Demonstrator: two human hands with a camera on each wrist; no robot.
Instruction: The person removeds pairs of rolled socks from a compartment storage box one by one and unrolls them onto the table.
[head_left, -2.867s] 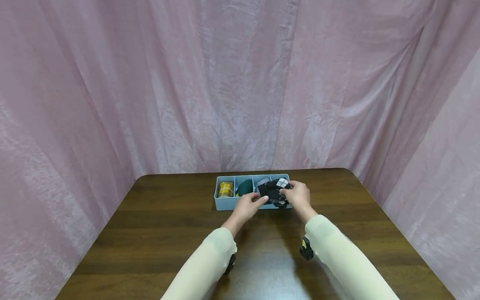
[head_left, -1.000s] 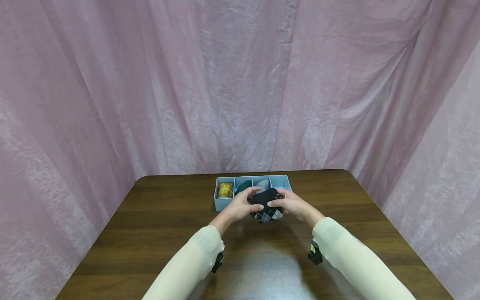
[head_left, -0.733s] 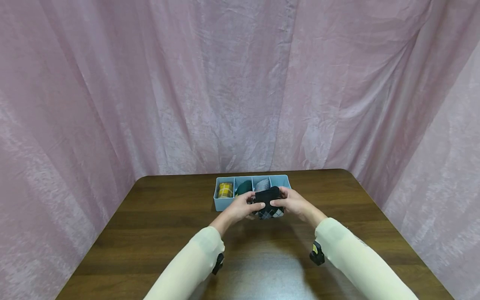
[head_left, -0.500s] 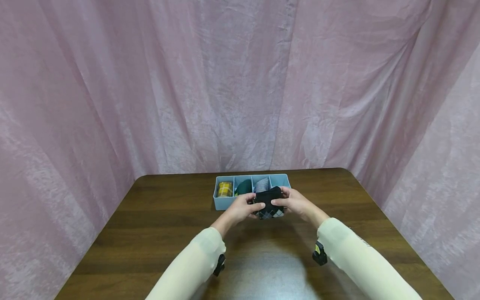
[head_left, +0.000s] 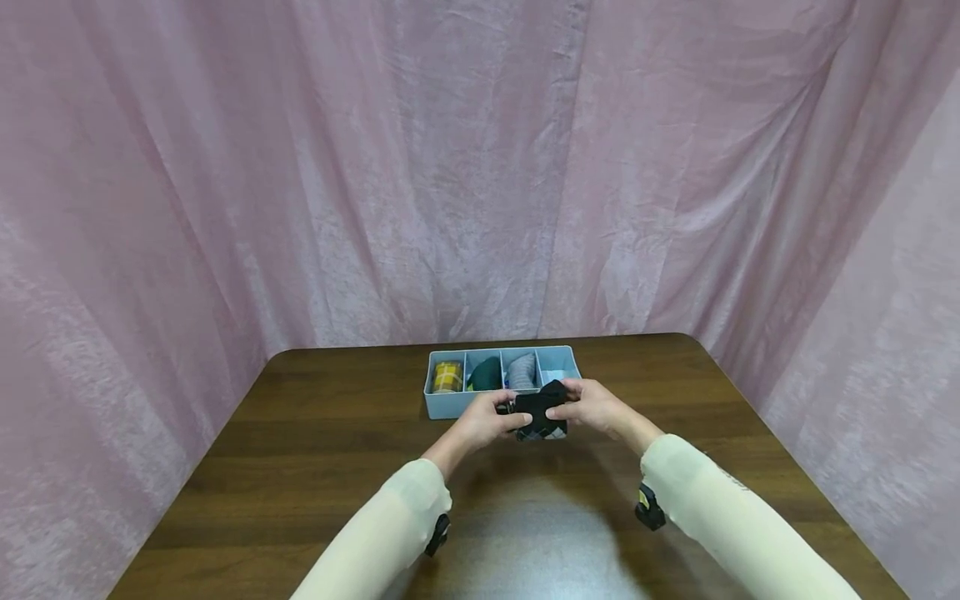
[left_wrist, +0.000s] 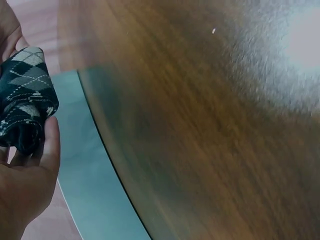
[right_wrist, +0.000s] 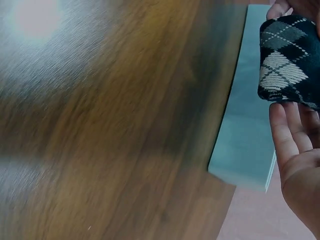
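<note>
Most of the work looks done, as three of the four slots in the light blue box (head_left: pixel 446 407) hold a bundle: a yellow checked one (head_left: pixel 448 377), a dark green one (head_left: pixel 486 374) and a grey one (head_left: pixel 522 372). The last slot, at the right end, shows its pale floor. The black diamond-patterned sock (head_left: pixel 534 408) is not in the box. It is up in front of the box's near side, between the two hands. The left hand (head_left: pixel 486 421) pinches one end and the right hand (head_left: pixel 596 407) pinches the other, thumbs on the near side. The sock is folded small, but a black bit pokes up by the right hand, so the folding may not be finished.

The box sits near the far edge of the brown table (head_left: pixel 315 467), with a pink curtain (head_left: pixel 480 167) behind. The box's front wall stands between the sock and the slots. Whether the sock touches it is hard to tell.
</note>
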